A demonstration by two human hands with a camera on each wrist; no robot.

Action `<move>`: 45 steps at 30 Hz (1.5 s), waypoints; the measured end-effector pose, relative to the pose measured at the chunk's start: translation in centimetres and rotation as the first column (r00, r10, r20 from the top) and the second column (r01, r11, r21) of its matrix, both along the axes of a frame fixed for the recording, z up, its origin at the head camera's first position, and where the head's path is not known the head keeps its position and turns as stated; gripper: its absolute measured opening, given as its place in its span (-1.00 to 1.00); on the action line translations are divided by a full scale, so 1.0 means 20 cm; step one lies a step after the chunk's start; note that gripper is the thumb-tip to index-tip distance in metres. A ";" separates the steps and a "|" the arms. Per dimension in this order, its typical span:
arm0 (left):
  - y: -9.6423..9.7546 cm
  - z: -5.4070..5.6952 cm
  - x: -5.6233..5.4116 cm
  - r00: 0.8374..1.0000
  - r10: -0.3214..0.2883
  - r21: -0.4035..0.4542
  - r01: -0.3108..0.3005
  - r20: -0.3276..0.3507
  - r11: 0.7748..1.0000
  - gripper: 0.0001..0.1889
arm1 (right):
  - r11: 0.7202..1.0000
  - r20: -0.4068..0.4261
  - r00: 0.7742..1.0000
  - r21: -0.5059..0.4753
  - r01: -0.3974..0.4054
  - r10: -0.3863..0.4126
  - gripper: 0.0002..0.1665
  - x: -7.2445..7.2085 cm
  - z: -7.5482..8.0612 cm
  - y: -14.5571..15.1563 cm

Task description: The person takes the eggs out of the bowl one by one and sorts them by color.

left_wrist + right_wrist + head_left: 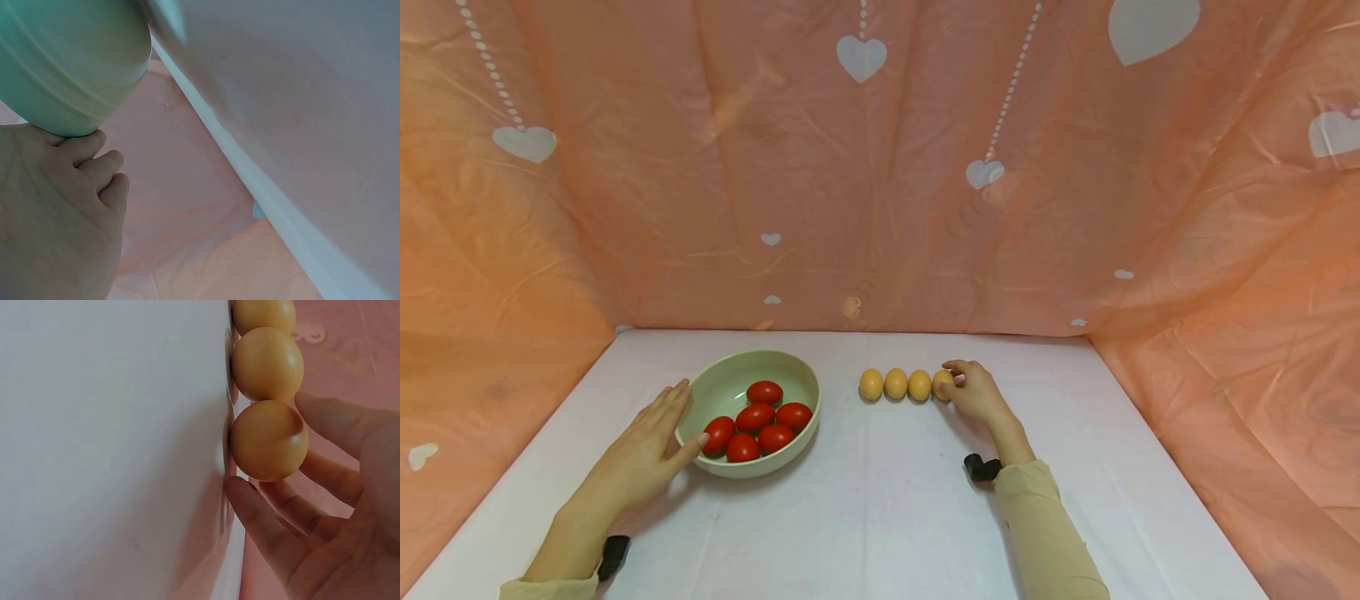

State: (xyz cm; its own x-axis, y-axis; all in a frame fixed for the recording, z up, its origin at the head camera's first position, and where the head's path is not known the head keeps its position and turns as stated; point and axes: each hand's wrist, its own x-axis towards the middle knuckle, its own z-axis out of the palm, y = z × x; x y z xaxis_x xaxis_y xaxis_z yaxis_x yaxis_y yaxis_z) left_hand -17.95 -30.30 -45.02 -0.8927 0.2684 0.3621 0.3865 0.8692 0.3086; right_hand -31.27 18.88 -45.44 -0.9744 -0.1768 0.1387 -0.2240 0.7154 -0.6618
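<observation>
**Head view: white table (865,517) within an orange curtain (820,167)**

Surface: white cover, flat, with faint creases running from front to back. Soft shadows fall under the bowl (722,377) and beside both arms.

Room: the curtain closes off the rear, left and right sides of the table. Its printed pattern consists of white hearts (862,58) and dotted lines (1015,79); vertical folds and wrinkles mark the material.

Left of centre: the pale green bowl stands upright on the table and contains six red eggs (755,417). The left hand (638,450) is placed against the bowl's left side, fingers extended and apart from the thumb, whose tip lies over the rim. The left wrist view shows fingertips at the outer wall.

Right of centre: four yellow eggs (896,384) stand in a straight, closely spaced row near the rear of the table. The right hand (981,396) holds the rightmost yellow egg (269,440), thumb and fingers bent around it; this egg is in line with the others.

Fittings: each wrist carries a black camera (982,468) below a beige sleeve (1048,529).
</observation>
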 end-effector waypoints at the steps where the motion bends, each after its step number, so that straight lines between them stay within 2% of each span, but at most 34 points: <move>1: 0.00 0.00 0.00 1.000 0.000 0.001 0.000 0.005 1.000 -0.13 | 1.000 -0.002 1.000 -0.001 -0.002 0.002 -0.45 0.00 0.00 0.00; 10: 0.00 0.01 0.01 1.000 0.006 0.008 -0.006 0.017 1.000 -0.13 | 0.999 -0.016 1.000 -0.034 0.022 -0.023 -0.43 0.01 0.04 -0.01; 17: 0.00 0.00 0.00 1.000 0.000 -0.002 0.000 -0.005 1.000 -0.14 | 0.997 -0.097 0.994 -0.064 0.041 -0.047 -0.44 0.01 0.05 -0.03; 25: 0.00 -0.01 0.00 1.000 0.002 -0.004 -0.002 -0.006 1.000 -0.13 | 0.989 -0.230 0.973 -0.149 -0.008 -0.027 -0.52 0.02 0.07 -0.12; 32: 0.00 -0.01 0.00 1.000 0.002 -0.002 -0.002 0.008 1.000 -0.13 | 0.984 -0.302 0.952 -0.150 -0.092 0.043 -0.58 0.03 0.10 -0.24; 37: 0.00 -0.01 0.00 1.000 0.006 0.001 -0.006 0.012 1.000 -0.12 | 0.986 -0.308 0.945 -0.084 -0.144 0.111 -0.60 0.04 0.12 -0.33; 45: -0.01 -0.01 0.00 1.000 0.010 -0.003 -0.010 0.007 1.000 -0.12 | 0.962 -0.330 0.909 -0.012 -0.272 0.253 -0.58 0.06 0.14 -0.47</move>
